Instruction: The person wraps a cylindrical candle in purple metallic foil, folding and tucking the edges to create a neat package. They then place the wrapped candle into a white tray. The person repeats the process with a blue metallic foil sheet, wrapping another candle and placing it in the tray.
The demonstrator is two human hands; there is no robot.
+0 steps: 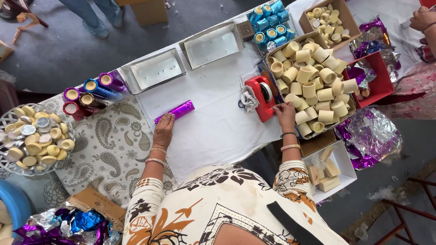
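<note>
A long tube wrapped in shiny purple foil lies on the white sheet in the middle of the table. My left hand rests flat on its near end, fingers spread. My right hand reaches to the front of a red tape dispenser, fingertips pinched at its near edge; whether a piece of tape is between them I cannot tell. Just right of that hand stands a cardboard box heaped with cream-coloured short tubes.
Two white trays sit at the far edge. Foil-wrapped tubes lie left, blue ones far right. A wire basket of round caps stands left. Purple foil sheets lie right; another person's hand is at top right.
</note>
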